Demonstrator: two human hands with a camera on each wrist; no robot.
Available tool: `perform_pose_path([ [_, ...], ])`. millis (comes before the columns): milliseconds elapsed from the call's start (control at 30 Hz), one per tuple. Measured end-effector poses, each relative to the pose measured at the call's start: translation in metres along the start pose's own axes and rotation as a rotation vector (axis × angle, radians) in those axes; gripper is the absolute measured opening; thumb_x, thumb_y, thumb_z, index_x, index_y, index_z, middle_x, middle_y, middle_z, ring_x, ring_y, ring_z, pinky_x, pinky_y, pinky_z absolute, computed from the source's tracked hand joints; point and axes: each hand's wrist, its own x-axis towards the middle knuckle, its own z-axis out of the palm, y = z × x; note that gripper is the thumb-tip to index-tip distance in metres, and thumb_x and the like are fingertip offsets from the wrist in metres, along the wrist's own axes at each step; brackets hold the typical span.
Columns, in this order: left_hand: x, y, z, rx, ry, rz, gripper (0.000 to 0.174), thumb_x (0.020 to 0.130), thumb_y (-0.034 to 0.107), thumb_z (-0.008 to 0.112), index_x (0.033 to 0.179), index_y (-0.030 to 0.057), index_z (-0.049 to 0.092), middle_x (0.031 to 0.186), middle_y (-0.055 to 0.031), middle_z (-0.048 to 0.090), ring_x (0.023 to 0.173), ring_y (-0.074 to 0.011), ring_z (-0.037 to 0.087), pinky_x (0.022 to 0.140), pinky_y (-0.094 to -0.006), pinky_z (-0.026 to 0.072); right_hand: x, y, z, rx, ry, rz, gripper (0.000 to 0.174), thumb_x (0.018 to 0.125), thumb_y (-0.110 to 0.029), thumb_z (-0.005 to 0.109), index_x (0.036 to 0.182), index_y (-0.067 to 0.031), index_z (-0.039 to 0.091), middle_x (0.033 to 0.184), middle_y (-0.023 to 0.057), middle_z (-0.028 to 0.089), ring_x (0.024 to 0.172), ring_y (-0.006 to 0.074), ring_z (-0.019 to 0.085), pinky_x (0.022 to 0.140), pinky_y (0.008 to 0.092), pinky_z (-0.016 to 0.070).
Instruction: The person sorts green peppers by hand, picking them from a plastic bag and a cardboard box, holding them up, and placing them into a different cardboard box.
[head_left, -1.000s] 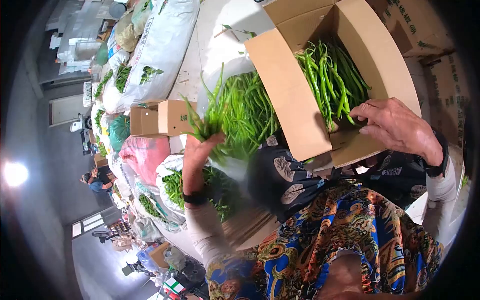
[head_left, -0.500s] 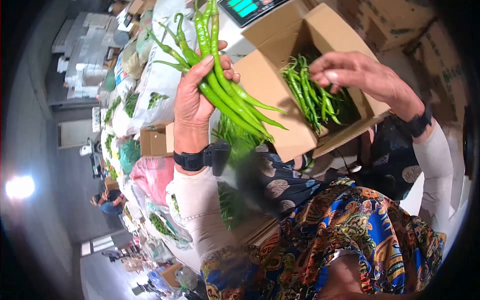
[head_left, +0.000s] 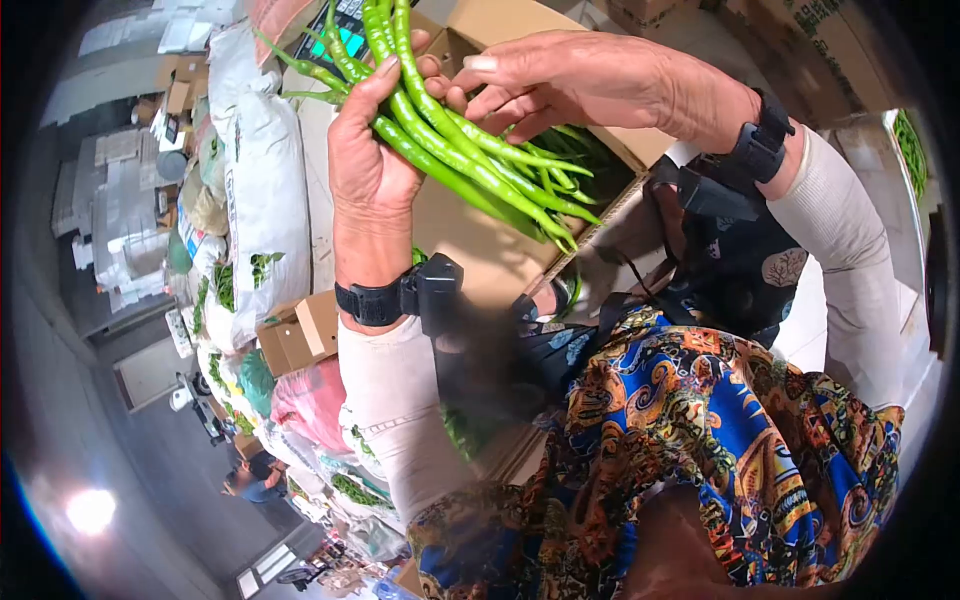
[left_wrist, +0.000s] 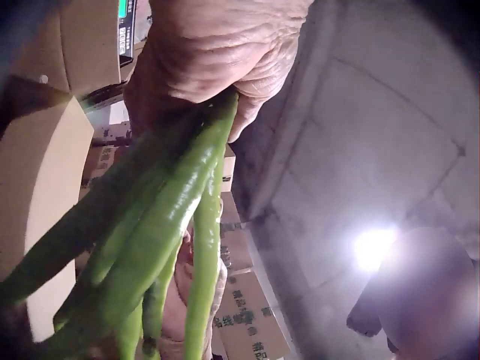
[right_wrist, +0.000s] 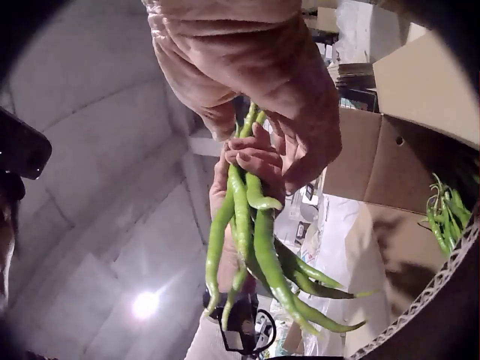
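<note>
several long green chili peppers [head_left: 455, 160] are gripped in the left hand [head_left: 375, 170], thumb laid across the bunch, stem ends toward the upper left of the head view and tapered tips toward the lower right; the right hand [head_left: 610, 85] is open, fingers relaxed and slightly bent, beside the bunch; contact is not determinable; the bunch overlaps the open cardboard box [head_left: 475, 255], which contains loose chili peppers [right_wrist: 448, 217]; a digital scale [head_left: 347, 28] is partly hidden behind the stems

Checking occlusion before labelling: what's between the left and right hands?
Long green peppers, gripped by the left hand; the head view shows it. Whether the right hand touches them, I can't tell.
</note>
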Motion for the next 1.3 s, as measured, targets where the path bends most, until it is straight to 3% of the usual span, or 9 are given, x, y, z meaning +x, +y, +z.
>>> perform_pose_path([
  [300, 0.014, -0.017, -0.016, -0.082, 0.379, -0.066, 0.022, 0.082, 0.007, 0.066, 0.101, 0.0018, 0.056, 0.088, -0.0077, 0.061, 0.084, -0.0207, 0.060, 0.083, -0.0418, 0.0509, -0.004, 0.001, -0.018, -0.110, 0.073, 0.015, 0.043, 0.091, -0.039, 0.056, 0.110, -0.0013, 0.062, 0.098, 0.0061, 0.066, 0.085, 0.0110, 0.062, 0.074, 0.0203, 0.0489],
  [600, 0.001, -0.022, -0.012, -0.080, 0.497, 0.025, 0.017, 0.082, 0.006, 0.068, 0.094, 0.0025, 0.055, 0.086, -0.0106, 0.060, 0.083, -0.0228, 0.059, 0.086, -0.0423, 0.0498, 0.001, 0.005, -0.024, -0.196, 0.130, 0.115, 0.036, 0.094, -0.029, 0.054, 0.115, -0.0008, 0.060, 0.104, 0.0102, 0.065, 0.093, 0.0150, 0.062, 0.083, 0.0264, 0.0476],
  [700, 0.001, -0.024, -0.017, -0.078, 0.510, 0.029, 0.018, 0.082, 0.006, 0.068, 0.093, 0.0011, 0.055, 0.086, -0.0111, 0.060, 0.083, -0.0233, 0.059, 0.086, -0.0420, 0.0496, 0.001, 0.006, -0.017, -0.243, 0.064, 0.023, 0.049, 0.083, -0.040, 0.066, 0.109, 0.0007, 0.061, 0.095, 0.0063, 0.064, 0.085, 0.0112, 0.058, 0.078, 0.0245, 0.0463],
  [767, 0.002, -0.027, -0.021, -0.011, 0.446, 0.038, 0.019, 0.082, 0.006, 0.069, 0.094, -0.0007, 0.056, 0.086, -0.0108, 0.060, 0.083, -0.0218, 0.059, 0.083, -0.0394, 0.0501, 0.003, 0.006, -0.009, -0.523, 0.013, -0.030, 0.063, 0.076, -0.042, 0.073, 0.115, 0.0053, 0.055, 0.102, 0.0115, 0.062, 0.091, 0.0156, 0.056, 0.081, 0.0267, 0.0459],
  [800, 0.003, -0.029, -0.021, -0.010, 0.446, 0.039, 0.019, 0.082, 0.006, 0.069, 0.094, -0.0007, 0.056, 0.086, -0.0108, 0.060, 0.083, -0.0218, 0.059, 0.083, -0.0394, 0.0501, 0.008, 0.006, -0.006, -0.576, -0.021, 0.051, 0.087, 0.073, -0.044, 0.074, 0.134, 0.0066, 0.037, 0.116, 0.0172, 0.057, 0.101, 0.0233, 0.057, 0.087, 0.0314, 0.0449],
  [900, 0.013, -0.039, -0.016, 0.125, 0.469, 0.124, 0.018, 0.084, 0.008, 0.067, 0.097, 0.0005, 0.057, 0.089, -0.0091, 0.061, 0.081, -0.0174, 0.060, 0.075, -0.0320, 0.0508, 0.018, 0.023, 0.006, -0.628, 0.048, -0.060, 0.090, 0.073, -0.038, 0.075, 0.138, 0.0048, 0.030, 0.114, 0.0160, 0.057, 0.099, 0.0221, 0.057, 0.084, 0.0308, 0.0463],
  [1067, 0.007, -0.040, -0.004, 0.143, 0.358, 0.167, 0.017, 0.089, 0.012, 0.061, 0.100, 0.0000, 0.056, 0.091, -0.0091, 0.060, 0.081, -0.0172, 0.059, 0.072, -0.0347, 0.0507, 0.027, 0.029, -0.001, -0.308, 0.063, -0.129, 0.066, 0.077, -0.021, 0.070, 0.130, 0.0013, 0.038, 0.101, 0.0116, 0.058, 0.090, 0.0144, 0.058, 0.075, 0.0269, 0.0500],
  [1133, 0.004, -0.037, -0.010, 0.260, 0.137, 0.115, 0.015, 0.088, 0.015, 0.063, 0.096, 0.0024, 0.060, 0.094, -0.0094, 0.063, 0.089, -0.0174, 0.058, 0.077, -0.0357, 0.0499, 0.036, 0.028, -0.013, -0.010, -0.013, -0.063, 0.024, 0.078, -0.013, 0.061, 0.097, 0.0012, 0.059, 0.080, 0.0083, 0.063, 0.068, 0.0139, 0.060, 0.062, 0.0268, 0.0508],
  [1300, 0.003, -0.041, 0.009, 0.335, 0.204, 0.107, 0.010, 0.088, 0.010, 0.063, 0.093, 0.0025, 0.060, 0.088, -0.0069, 0.062, 0.079, -0.0148, 0.057, 0.074, -0.0295, 0.0482, 0.027, 0.019, -0.028, 0.192, 0.085, 0.099, 0.020, 0.081, -0.014, 0.057, 0.092, 0.0025, 0.061, 0.080, 0.0084, 0.064, 0.066, 0.0141, 0.061, 0.064, 0.0280, 0.0541],
])
